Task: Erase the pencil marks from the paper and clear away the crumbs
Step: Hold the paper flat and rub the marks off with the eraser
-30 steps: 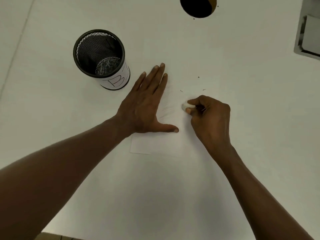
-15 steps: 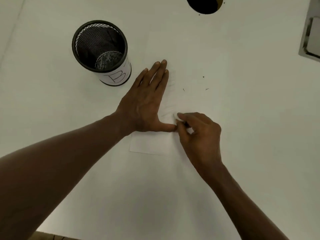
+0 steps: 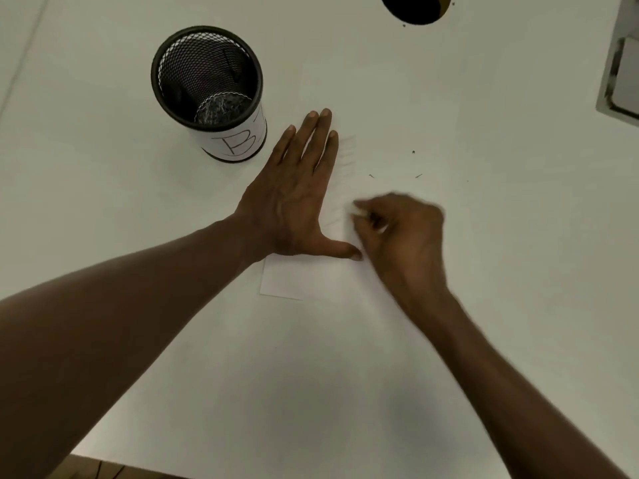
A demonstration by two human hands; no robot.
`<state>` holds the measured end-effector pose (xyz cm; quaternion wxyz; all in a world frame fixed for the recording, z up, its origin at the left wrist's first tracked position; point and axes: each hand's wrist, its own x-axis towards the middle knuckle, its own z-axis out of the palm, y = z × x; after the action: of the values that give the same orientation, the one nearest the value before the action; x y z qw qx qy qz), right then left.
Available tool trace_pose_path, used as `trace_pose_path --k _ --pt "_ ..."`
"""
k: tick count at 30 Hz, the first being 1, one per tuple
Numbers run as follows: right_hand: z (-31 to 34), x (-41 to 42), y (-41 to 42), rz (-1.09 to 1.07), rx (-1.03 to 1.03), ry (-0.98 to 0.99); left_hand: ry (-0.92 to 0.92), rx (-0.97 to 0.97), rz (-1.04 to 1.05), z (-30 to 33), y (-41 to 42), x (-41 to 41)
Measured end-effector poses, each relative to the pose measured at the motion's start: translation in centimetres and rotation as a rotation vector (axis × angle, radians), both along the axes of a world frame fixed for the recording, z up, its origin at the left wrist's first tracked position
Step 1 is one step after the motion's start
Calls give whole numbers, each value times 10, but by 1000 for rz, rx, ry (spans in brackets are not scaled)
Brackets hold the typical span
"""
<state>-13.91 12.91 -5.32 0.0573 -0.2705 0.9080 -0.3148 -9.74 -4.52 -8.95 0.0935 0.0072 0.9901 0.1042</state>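
Lying flat on the white table [image 3: 345, 392], the paper [image 3: 294, 281] is found near the middle of the view, its near left corner clearly visible and its far and right edges hard to separate from the table surface. Faint pencil marks [image 3: 346, 150] are seen beside the fingertips of the left hand [image 3: 294, 198], which is spread flat and pressed on the sheet's left part. A small white eraser [image 3: 358, 212] is pinched in the right hand [image 3: 401, 233], which is blurred; contact with the paper cannot be confirmed.

Risks are judged as follows. The sheet could be creased or torn if a stroke is driven toward the holding thumb, where the paper is trapped between the two hands. Marks under or beside the left fingers could be missed unless that hand is shifted. A few dark crumbs [image 3: 413, 152] are noted beyond the right hand and could be smeared by a sweeping palm.

Open table is available to the right and toward the person. On the left, a mesh pen cup [image 3: 207, 95] stands close to the left hand. A round hole [image 3: 415, 8] lies at the far edge.
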Motion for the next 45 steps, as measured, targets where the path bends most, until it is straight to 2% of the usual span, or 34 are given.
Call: trace_pose_path --k 2,6,11,15,19,21,24,28,32,36,40,43,45 --pt "4 18 5 72 5 -59 -3 0 -1 0 -1 1" --pt "-2 -16 1 -90 -85 -152 -1 -10 21 0 1 -1" --pt "-5 -6 7 -163 -145 -207 6 46 -61 2 -10 2" --pt "-9 -15 8 -187 -147 -280 1 17 -61 0 -14 5" --pt "-5 -12 7 -202 -135 -161 14 11 -57 -1 -14 5" --pt "-4 12 1 -101 -85 -77 10 14 -66 -1 -14 4" --pt "-2 21 -1 68 -36 -103 1 7 -75 0 -13 4" --pt "-2 -14 1 -43 -64 -81 1 -6 -75 0 -14 5" --pt "0 13 -4 158 -31 -136 6 1 -80 0 -15 5" --pt "-1 -16 -1 -26 -84 -151 1 -13 -76 1 -14 5" --pt "2 11 -5 138 -24 -174 2 -10 -83 0 -14 5" --pt "-1 -12 5 -98 -76 -163 -5 -30 -69 0 -14 6" --pt "-1 -2 0 -81 -100 -157 -4 -19 -72 0 -14 6"
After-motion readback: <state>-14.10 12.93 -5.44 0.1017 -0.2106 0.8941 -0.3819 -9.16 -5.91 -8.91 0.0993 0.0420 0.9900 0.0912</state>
